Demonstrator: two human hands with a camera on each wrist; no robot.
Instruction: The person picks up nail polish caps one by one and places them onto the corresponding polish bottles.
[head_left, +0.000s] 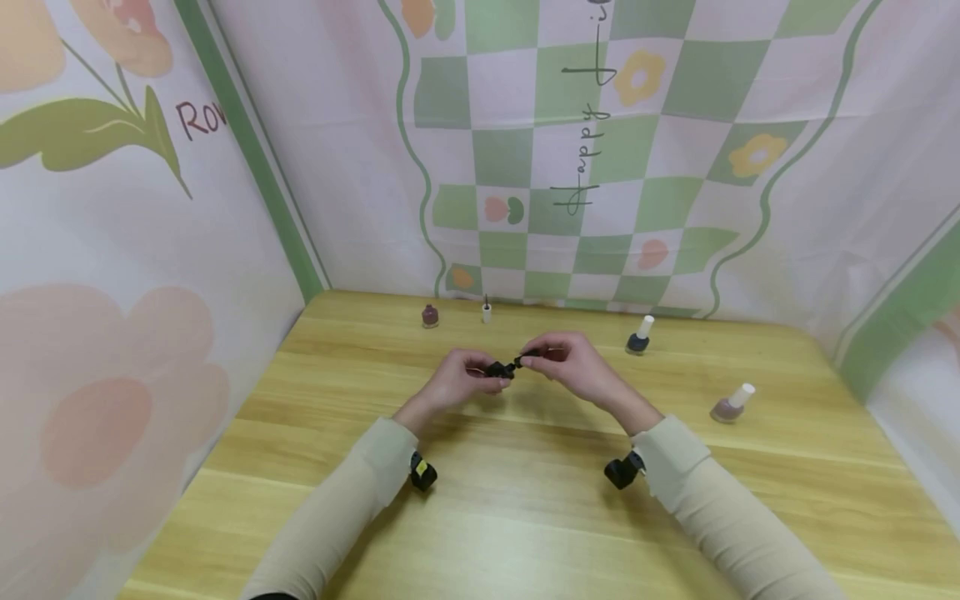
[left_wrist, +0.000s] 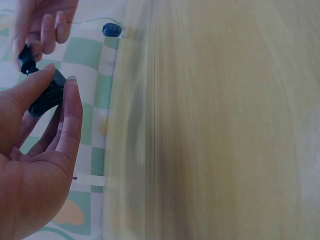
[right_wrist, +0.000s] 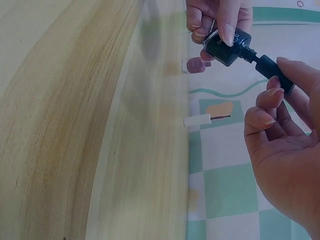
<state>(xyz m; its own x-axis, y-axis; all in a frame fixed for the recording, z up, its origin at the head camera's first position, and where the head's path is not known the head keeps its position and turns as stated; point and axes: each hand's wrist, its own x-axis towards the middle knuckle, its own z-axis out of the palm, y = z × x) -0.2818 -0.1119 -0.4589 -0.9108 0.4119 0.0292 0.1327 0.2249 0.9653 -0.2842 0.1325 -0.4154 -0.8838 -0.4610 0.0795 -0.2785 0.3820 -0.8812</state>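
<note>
My left hand grips a dark nail polish bottle between thumb and fingers, its neck tilted toward the other hand. With thumb and fingertips, my right hand pinches the black nail polish cap. In the right wrist view the cap stands just off the threaded neck, and whether its brush is still inside the neck cannot be told. Both hands are held above the table, close together. Behind them stand an uncapped purple nail polish bottle and a white cap with its brush pointing up.
On the wooden table, a dark blue polish bottle with a white cap stands right of my hands. Farther right and nearer is a mauve polish bottle, also white-capped. A patterned curtain hangs along the table's back edge.
</note>
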